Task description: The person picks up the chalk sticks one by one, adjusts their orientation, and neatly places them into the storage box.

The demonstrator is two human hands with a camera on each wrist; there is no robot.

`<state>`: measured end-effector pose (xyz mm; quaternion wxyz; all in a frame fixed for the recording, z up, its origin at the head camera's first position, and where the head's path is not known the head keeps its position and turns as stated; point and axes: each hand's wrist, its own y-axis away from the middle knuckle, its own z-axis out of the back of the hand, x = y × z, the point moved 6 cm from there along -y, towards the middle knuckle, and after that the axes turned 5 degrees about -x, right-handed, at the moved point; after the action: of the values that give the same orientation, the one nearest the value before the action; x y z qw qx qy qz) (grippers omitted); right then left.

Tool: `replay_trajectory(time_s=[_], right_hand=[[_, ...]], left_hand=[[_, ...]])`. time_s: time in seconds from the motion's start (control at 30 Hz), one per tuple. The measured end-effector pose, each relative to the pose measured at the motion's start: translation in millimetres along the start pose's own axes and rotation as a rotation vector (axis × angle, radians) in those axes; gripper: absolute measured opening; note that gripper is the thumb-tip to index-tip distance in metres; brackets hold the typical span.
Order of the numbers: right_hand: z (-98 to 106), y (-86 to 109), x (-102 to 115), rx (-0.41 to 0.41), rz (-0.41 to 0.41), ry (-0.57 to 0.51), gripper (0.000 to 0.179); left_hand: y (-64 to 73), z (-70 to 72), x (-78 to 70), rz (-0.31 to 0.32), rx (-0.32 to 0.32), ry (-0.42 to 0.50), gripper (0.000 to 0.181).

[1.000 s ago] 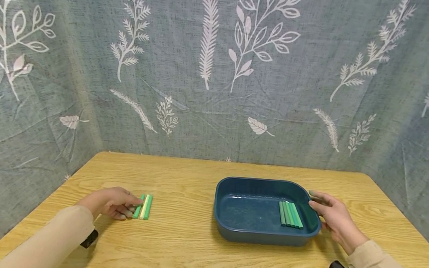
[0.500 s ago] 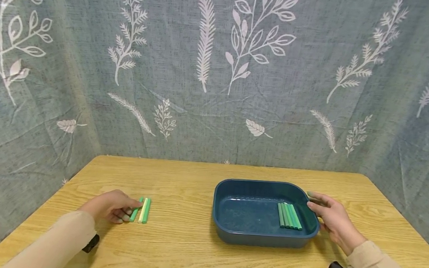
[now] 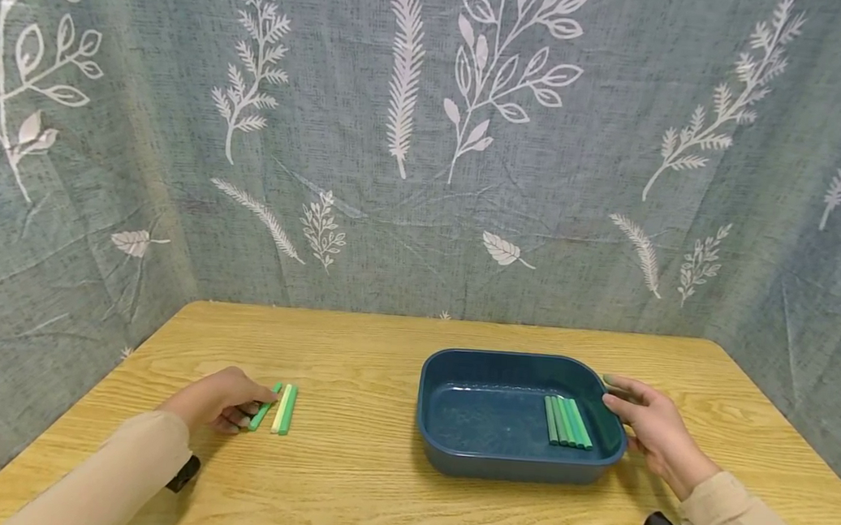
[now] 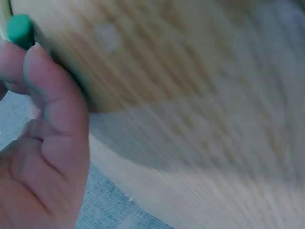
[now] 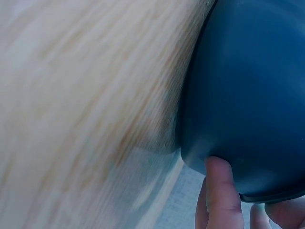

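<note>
From the head view I am seeing the whole table (image 3: 355,469), with the left hand (image 3: 223,402) working at the left and the right hand (image 3: 661,434) at the far right end of a blue tray (image 3: 486,418). That view alone is showing the five green sticks (image 3: 569,422) lying side by side within the tray, toward its right end. The left wrist view is giving what the head view is hiding: the near end of a green stick (image 4: 20,31), close up against the fingertips. The right wrist view is showing a finger (image 5: 221,186) pressing against the tray's outer wall, below the rim.

The left fingers are pinching that green stick, leaving only a narrow gap; the ones beneath are curling in. The right fingers are gripping the tray's edge, thumb at the rim and other fingers spreading along the outside.

The pinched stick is lying at the left fingertips, slanting, its far end leaning right. Just to its right, a pale yellow stick (image 3: 281,412) and another green one (image 3: 289,413) are resting together on the wood, while the tray is sitting well apart, farther right.
</note>
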<state>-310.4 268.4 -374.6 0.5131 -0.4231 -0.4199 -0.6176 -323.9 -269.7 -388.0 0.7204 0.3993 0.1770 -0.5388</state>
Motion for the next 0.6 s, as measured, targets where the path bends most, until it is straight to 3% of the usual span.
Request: replay_trajectory(time_s=[0.17, 0.33, 0.53, 0.6], right_hand=[[0.5, 0.3, -0.1, 0.000, 0.003, -0.002, 0.056], [-0.1, 0.1, -0.5, 0.014, -0.005, -0.021, 0.056], [0.2, -1.0, -0.8, 0.016, -0.005, -0.012, 0.056], [0.5, -1.0, -0.5, 0.015, -0.003, -0.007, 0.056]], left_hand=[[5.0, 3.4, -3.6, -0.011, -0.006, 0.042, 0.029], [3.7, 6.8, -0.2, -0.031, 0.026, 0.124, 0.024], [5.0, 5.0, 2.4, -0.060, 0.113, 0.250, 0.055], [7.2, 2.2, 1.4, -0.078, 0.154, 0.314, 0.055]])
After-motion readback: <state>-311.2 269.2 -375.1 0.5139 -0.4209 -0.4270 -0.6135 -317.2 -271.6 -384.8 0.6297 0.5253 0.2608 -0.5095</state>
